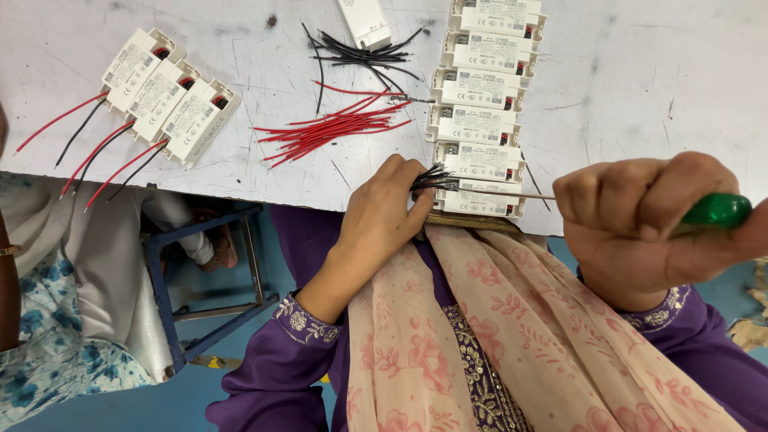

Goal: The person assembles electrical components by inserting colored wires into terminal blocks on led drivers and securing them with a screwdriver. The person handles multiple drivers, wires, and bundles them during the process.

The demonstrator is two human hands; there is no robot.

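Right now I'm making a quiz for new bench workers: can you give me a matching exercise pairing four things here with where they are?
Things:
1. screwdriver
2. bundle of black wires
3. loose red wires
4. three wired white boxes

Places:
A. table's far left
B. pinched in the left hand
C. gripped in the right hand
D. lying mid-table, beside the column of white boxes

Pairs: 1-C, 2-B, 3-D, 4-A

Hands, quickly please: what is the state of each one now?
Left hand: closed, pinching black wires at the nearest white driver box.
Right hand: closed on a green-handled screwdriver.
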